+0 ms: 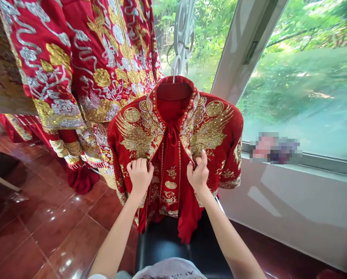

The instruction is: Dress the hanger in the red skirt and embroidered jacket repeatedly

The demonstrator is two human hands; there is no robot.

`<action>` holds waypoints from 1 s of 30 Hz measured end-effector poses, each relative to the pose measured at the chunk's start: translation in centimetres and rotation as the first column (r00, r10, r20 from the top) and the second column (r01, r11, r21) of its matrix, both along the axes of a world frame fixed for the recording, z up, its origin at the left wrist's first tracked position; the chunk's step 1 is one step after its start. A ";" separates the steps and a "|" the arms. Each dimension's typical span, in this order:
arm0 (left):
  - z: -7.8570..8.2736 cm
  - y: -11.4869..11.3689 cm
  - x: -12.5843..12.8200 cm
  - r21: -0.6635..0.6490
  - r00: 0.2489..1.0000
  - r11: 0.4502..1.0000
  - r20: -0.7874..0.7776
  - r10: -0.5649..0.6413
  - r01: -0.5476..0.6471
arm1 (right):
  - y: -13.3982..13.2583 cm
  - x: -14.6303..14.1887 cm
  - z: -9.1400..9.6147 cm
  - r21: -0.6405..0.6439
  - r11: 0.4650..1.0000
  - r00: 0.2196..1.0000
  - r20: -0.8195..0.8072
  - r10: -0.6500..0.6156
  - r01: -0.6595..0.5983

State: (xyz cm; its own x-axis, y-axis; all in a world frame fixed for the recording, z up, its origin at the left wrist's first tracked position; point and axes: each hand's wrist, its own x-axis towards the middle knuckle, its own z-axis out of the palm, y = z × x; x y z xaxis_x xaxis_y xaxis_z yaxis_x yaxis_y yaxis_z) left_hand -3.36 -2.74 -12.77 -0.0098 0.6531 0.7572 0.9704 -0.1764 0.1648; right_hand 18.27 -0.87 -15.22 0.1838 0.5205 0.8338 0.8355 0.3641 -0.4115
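A red jacket (217,135) with gold embroidery hangs on a hanger (173,73) in front of me, its front parted below the collar. My left hand (140,174) pinches the front edge on the left side. On the right side, my right hand (198,170) grips the opposite edge between thumb and fingers, with the index finger raised. Between the two edges shows an inner red panel (170,174) with gold motifs. A thin red cord (172,135) is tied near the neck opening.
Larger embroidered red garments (103,58) hang at the left. Below the jacket is a black padded seat (164,248). A window (301,85) with a sill runs along the right, and a blurred-out item (275,149) sits on it. The floor (60,228) is glossy red tile.
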 end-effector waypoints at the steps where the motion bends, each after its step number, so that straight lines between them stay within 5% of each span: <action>1: 0.8 -0.7 0.0 -0.032 0.999 0.999 -0.029 -0.022 0.021 | -0.9 -0.1 0.3 -0.002 0.998 0.998 -0.014 0.055 -0.055; 6: 5.4 -6.7 2.5 0.109 0.911 0.917 -0.211 -0.355 0.383 | -8.4 -2.2 2.5 -0.072 0.982 0.985 -0.005 0.172 -0.172; 9: 6.6 -7.8 4.1 0.089 0.862 0.874 -0.239 -0.447 0.477 | -9.7 -3.5 3.4 -0.127 0.967 0.973 0.039 0.226 -0.220; 12: 5.1 -4.4 4.6 -0.214 0.894 0.895 -0.143 -0.425 0.391 | -5.9 -4.7 3.2 -0.090 0.938 0.942 -0.027 0.334 -0.335; 15: 2.5 -0.3 4.4 -0.423 0.944 0.851 0.033 -0.328 0.311 | -2.0 -5.6 2.8 -0.062 0.917 0.919 -0.043 0.392 -0.394; 21: -0.8 1.2 4.1 -0.224 0.753 0.723 0.288 -0.591 0.653 | -2.4 -6.4 4.4 0.007 0.914 0.912 0.066 0.404 -0.405; 27: -1.8 5.5 4.6 -0.229 0.847 0.832 0.317 -0.426 0.504 | 1.9 -8.3 3.6 -0.197 0.950 0.962 0.076 0.261 -0.242; 30: -3.6 5.5 4.2 -0.226 0.912 0.901 0.271 -0.308 0.371 | 2.3 -8.7 0.7 -0.099 0.987 0.990 0.042 0.132 -0.128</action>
